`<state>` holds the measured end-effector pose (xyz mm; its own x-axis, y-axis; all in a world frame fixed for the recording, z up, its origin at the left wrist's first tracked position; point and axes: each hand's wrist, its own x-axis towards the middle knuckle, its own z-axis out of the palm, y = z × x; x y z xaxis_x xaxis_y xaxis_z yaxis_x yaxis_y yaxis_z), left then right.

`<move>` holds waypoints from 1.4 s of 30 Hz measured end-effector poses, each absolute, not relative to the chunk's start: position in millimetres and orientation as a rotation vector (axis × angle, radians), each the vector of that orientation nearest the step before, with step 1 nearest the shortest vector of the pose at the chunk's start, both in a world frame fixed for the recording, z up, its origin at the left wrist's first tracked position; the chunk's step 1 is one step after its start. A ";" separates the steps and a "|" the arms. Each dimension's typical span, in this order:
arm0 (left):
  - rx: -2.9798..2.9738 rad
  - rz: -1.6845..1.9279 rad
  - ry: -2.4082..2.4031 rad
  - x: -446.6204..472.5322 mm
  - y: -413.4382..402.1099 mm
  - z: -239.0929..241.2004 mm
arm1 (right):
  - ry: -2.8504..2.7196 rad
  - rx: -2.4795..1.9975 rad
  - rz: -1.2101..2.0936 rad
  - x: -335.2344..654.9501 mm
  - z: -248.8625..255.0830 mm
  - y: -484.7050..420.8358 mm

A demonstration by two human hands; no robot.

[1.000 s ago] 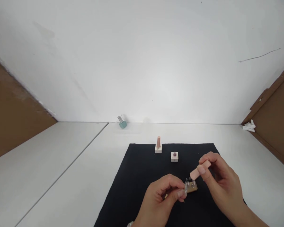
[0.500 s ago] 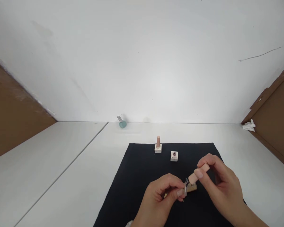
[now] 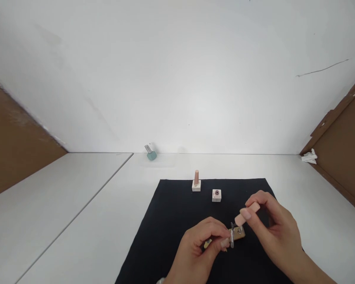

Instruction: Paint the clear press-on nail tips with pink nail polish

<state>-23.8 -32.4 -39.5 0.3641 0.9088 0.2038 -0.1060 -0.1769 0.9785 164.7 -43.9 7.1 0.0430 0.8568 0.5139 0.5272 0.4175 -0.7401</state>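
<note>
— Grip of the right hand (image 3: pixel 273 232): narrow, pinching a pink brush cap (image 3: pixel 247 213) just above the tan clipped piece (image 3: pixel 239 235).
— And the left hand (image 3: pixel 199 250)?
— Closed on that piece, at the near part of the black mat (image 3: pixel 171 221). Open bottle (image 3: pixel 216 195) and capped bottle (image 3: pixel 196 182) stand near the mat's far edge.

White table (image 3: pixel 77 205), black mat (image 3: pixel 171 221), teal bottle (image 3: pixel 151 155)

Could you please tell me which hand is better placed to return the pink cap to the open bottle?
Right, probably. The right hand pinches the pink cap, with the open bottle just beyond it on the black mat; the left hand is occupied pinching the small clip holder.
</note>
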 end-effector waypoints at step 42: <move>1.232 0.946 0.900 -21.0 -31.4 -35.1 | -1.696 -1.239 0.517 165.0 13.5 -40.9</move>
